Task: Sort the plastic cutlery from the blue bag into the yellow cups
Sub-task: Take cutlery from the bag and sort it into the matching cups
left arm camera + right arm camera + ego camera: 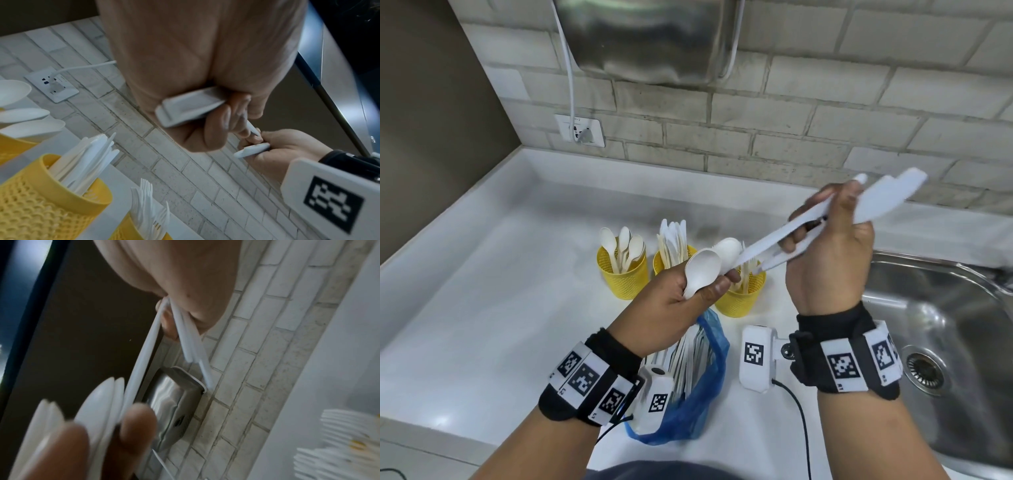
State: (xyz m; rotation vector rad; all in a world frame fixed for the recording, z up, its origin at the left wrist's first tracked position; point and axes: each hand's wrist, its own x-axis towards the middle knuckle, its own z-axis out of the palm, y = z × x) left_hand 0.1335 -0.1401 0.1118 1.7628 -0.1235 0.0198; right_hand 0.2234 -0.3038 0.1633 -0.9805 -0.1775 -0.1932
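Observation:
My left hand (702, 287) pinches a white spoon (702, 270) by its neck, bowl up, above the cups. The handle end (189, 107) sticks out of that fist. A second spoon bowl (727, 251) lies against it, and its handle runs up to my right hand (828, 246). That hand grips a bundle of white cutlery (185, 331), with knife blades (887, 195) pointing up and right. Three yellow cups stand on the counter: spoons (623, 274), knives (671, 260) and forks (739, 298). The blue bag (709, 377) lies below my left wrist with more cutlery inside.
A steel sink (945, 325) is sunk into the white counter (500, 291) to the right. A brick wall (791, 130) with a socket (580, 132) and cable stands behind the cups. A metal appliance (647, 37) hangs above.

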